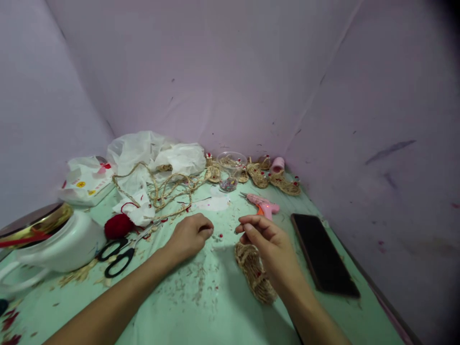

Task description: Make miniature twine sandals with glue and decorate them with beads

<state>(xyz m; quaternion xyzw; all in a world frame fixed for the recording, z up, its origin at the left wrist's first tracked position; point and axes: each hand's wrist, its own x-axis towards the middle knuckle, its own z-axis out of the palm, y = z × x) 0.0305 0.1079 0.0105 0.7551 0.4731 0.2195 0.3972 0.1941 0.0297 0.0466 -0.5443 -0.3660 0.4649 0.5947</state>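
Note:
My left hand [192, 235] is low over the table, its fingers curled and pressed together; whatever they pinch is hidden. Just beyond its fingertips lies a small red bead [221, 235] beside tiny pale bits. My right hand [268, 242] is raised across from it, thumb and forefinger drawn together, with anything between them too small to name. Partly covered by that hand, a woven twine piece [253, 275] shaped like a small slipper lies on the table. A pink glue gun [264, 205] rests beyond my right hand, its small light glowing orange.
Right of my hand lies a phone [323, 254]. Scissors [120, 256], a red yarn ball [118, 226] and a white teapot-like vessel [79, 239] stand left. Loose twine [161, 191], plastic bags [143, 148], a clear cup [232, 163] and several woven pieces [285, 183] line the wall.

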